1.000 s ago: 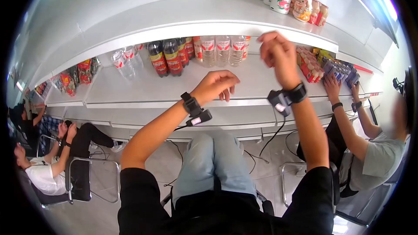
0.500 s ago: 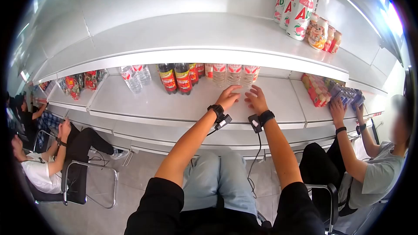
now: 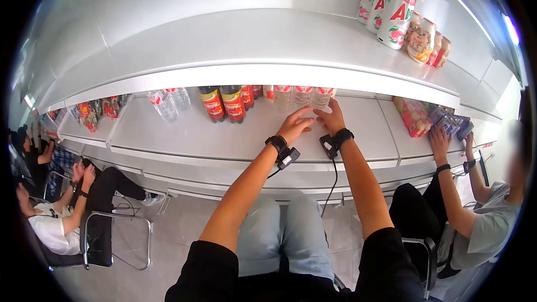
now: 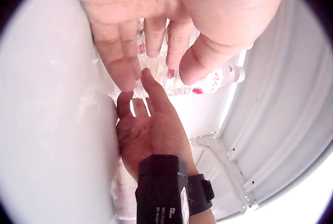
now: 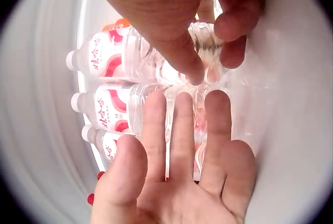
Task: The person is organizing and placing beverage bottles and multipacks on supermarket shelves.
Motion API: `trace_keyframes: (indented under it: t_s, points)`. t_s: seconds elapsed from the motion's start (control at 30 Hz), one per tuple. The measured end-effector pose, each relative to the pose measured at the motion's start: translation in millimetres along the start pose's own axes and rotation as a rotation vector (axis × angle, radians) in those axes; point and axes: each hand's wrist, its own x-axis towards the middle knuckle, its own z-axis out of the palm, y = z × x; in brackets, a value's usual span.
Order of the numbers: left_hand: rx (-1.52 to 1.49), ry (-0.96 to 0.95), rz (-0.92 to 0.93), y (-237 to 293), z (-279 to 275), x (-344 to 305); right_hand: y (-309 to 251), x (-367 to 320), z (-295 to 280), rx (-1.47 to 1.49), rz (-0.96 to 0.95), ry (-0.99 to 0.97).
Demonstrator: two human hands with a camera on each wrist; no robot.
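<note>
Starting far L: a seated person (image 3: 53, 221) in a white top, well apart from the work. On the mid shelf (image 3: 184, 131), L to R, sit snack packs (image 3: 92, 107), loose bottles (image 3: 168, 103) lying tilted, and dark cola bottles (image 3: 224, 103) standing upright. Next comes the row of water bottles (image 3: 302, 95) w/ red-and-white labels, at the back of the shelf.

The left hand (image 3: 295, 124) lies at the foot of that row w/ fingers straight, holding nothing. In the right wrist view its tips touch the bottles. Vs 0.5 s ago it's in nearly the same spot, only a bit further in. 1 s ago it hung curled at the shelf's front edge.

The right hand (image 3: 331, 117) is just R of it, the two nearly touching. Its thumb is on one side and its curled fingers on the other side of one clear bottle (image 5: 208, 41), so it grips that bottle low down. The bottle sits in the row w/ the rest. 0.5 s ago this hand lay flat on the shelf, short of the row. 1 s ago it was up in the air by the upper shelf's (image 3: 251, 33) edge.

Further R are pink packs (image 3: 414, 116), then blue packs (image 3: 450, 124) w/ another person's hand (image 3: 439, 137) on them. On the upper shelf, R end, stand tall AD bottles (image 3: 394, 5) and small bottles (image 3: 425, 36).
</note>
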Motion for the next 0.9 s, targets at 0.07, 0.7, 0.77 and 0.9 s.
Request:
trace_keyframes:
  t_s: [0.07, 0.7, 0.77, 0.9]
  points:
    - [0.005, 0.003, 0.003, 3, -1, 0, -5, -3, 0, 0.014, -0.039, -0.006]
    - [-0.033, 0.049, 0.014, 2, -1, -2, -7, -13, -3, -0.022, -0.024, -0.067]
    - [0.007, 0.106, 0.062, 1, 1, 0, 6, -11, -4, -0.039, -0.035, -0.079]
    - [0.045, 0.151, 0.164, -16, -5, 11, -19, -44, -9, -0.092, -0.01, -0.168]
